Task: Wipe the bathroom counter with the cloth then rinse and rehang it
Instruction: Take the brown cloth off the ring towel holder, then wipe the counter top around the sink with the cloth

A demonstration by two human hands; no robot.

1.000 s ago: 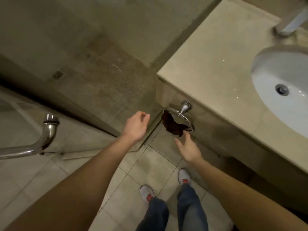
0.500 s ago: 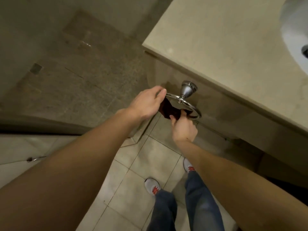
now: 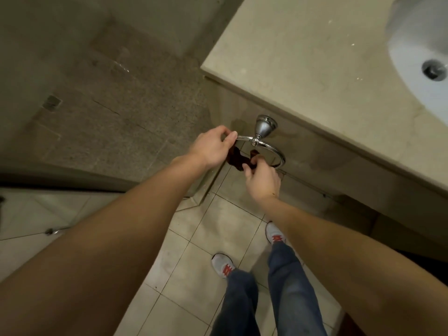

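Observation:
A small dark red cloth [image 3: 237, 159] hangs on a chrome towel ring [image 3: 271, 147] fixed to the front face of the beige stone counter [image 3: 303, 64]. My left hand [image 3: 213, 147] pinches the cloth's upper left end where it meets the ring. Just below the ring, my right hand [image 3: 263, 179] grips the cloth's lower right end. The cloth stretches between both hands, partly hidden by my fingers.
A white basin [image 3: 421, 59] with a metal drain is set into the counter at the far right. A glass shower partition and dark shower floor [image 3: 109, 112] lie to the left. My feet in white shoes [image 3: 223, 264] stand on beige floor tiles.
Both hands reached from open air to the ring and took hold of the cloth. My view moved closer to the ring and the basin slid toward the right edge.

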